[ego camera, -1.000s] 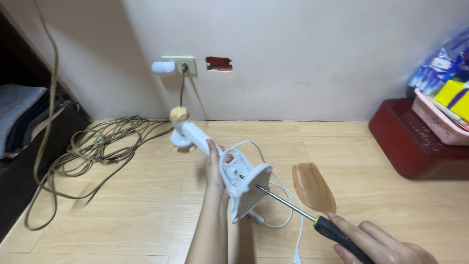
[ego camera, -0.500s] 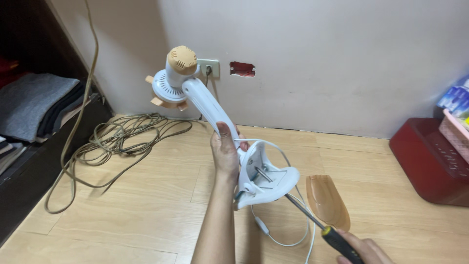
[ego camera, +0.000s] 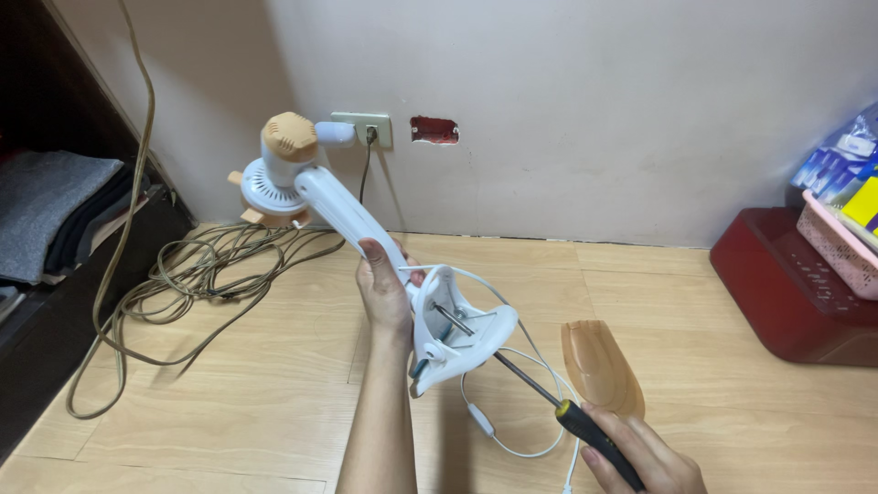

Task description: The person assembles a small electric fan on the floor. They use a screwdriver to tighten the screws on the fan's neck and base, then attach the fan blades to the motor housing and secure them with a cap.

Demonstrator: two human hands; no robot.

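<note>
Glossy white plastic fan stand (ego camera: 366,224), metal screwdriver shaft (ego camera: 498,359), matt wood-grain floor (ego camera: 274,393)

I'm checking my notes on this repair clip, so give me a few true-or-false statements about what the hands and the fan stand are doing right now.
1. The left hand grips the white fan stand by its neck. True.
2. The right hand holds a pair of pliers. False: it holds a screwdriver with a black and yellow handle.
3. The screwdriver's shaft reaches into the open underside of the stand's base. True.
4. The tan cover is fitted onto the base. False: it lies apart on the wooden floor.
5. A bundle of cable lies on the floor by the wall. True.
</note>
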